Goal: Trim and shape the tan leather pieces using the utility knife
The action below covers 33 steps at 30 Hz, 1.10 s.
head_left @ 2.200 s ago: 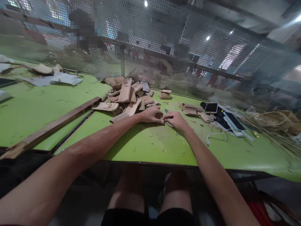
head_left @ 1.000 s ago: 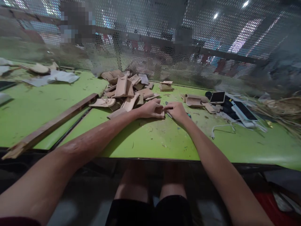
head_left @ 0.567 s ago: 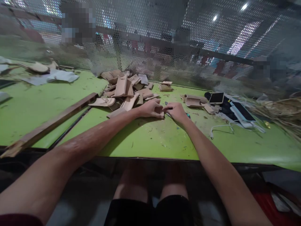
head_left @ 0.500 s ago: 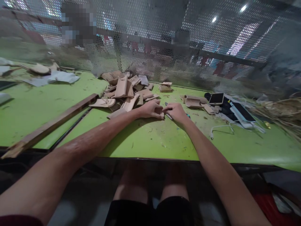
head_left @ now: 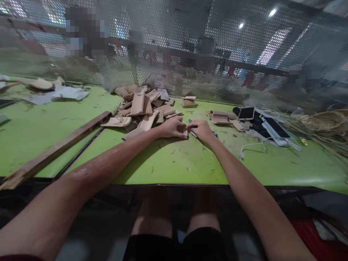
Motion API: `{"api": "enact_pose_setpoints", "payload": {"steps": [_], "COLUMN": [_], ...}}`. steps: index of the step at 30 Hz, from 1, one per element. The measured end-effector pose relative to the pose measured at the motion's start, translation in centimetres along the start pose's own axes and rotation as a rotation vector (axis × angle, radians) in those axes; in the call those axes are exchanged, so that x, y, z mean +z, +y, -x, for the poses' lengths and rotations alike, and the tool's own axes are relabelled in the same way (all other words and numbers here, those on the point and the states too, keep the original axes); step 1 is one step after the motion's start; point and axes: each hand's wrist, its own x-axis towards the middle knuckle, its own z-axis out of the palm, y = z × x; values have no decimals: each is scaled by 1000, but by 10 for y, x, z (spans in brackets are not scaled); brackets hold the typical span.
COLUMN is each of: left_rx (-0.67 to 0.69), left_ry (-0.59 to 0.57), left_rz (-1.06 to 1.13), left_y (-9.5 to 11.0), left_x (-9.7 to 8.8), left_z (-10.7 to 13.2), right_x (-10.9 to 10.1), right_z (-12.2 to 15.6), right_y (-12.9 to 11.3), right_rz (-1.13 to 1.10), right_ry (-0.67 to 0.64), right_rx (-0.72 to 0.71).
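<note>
My left hand (head_left: 172, 127) rests on the green table (head_left: 168, 163), its fingers and thumb curved around a small pale wooden piece (head_left: 186, 133), mostly hidden. Close against it, my right hand (head_left: 201, 130) is closed around a slim grey tool (head_left: 193, 134); its kind does not show clearly. A bit of teal peeks out beside the right wrist. Left of and behind my left hand lies a heap of curved bamboo pieces (head_left: 138, 103).
A long wooden bar (head_left: 62, 145) lies at the left. On the right are curved bamboo pieces (head_left: 220, 117), two phones (head_left: 246, 113), a white cable (head_left: 252, 145) and dry strands (head_left: 323, 134). A perforated metal screen (head_left: 168, 54) borders the back.
The camera view has shifted slightly, so the scene sits a little further left. Both hands keep nearly the same place and grip.
</note>
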Motion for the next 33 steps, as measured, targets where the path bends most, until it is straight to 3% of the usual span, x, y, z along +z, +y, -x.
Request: {"api": "enact_pose_setpoints", "payload": {"steps": [7,15,23,30,33], "left_rx": [-36,-13,-41,-10,-14], "left_ry": [31,15,58,48,49], "left_rz": [-56,23,-28,48,7], "left_y": [7,-3,6,-6,-6], "left_x": [-2,1,-1,5,6], "left_z": [2,-1,2,-1,0], "right_x": [-12,-1,-14,-2,-3], "right_z": [2,-1,3,-1,-2], "right_y": [-9,1,-12,-5,-9], "right_rz": [-125,-49,-112,-43,-15], "right_ry": [-252,-26,-276,-44,-75], "right_rx": [57,13,80,48,51]}}
